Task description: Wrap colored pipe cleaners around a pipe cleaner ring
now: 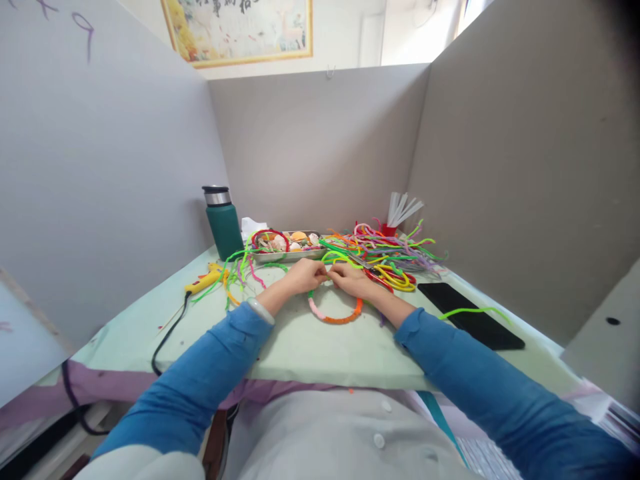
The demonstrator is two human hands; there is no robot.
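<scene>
A ring wrapped in fuzzy pipe cleaners (340, 321) lies on the table in front of me, with orange, pale pink and green stretches showing. At its far side my left hand (307, 275) is closed, thumb and fingers pinched together on the ring. My right hand (351, 280) pinches the ring from the other side, its fingertips almost meeting the left ones. Both hands cover the far part of the ring, so the exact spot between the fingertips is hidden. A bit of white shows just below the fingertips.
A heap of coloured pipe cleaners (385, 243) lies behind my right hand, near white sticks (400, 210) in a red holder. A metal tray (295, 255) holds shells. Leftward are a green bottle (224, 230) and yellow glue gun (203, 283); rightward, a black phone (467, 317). Grey partitions (320, 147) surround the table.
</scene>
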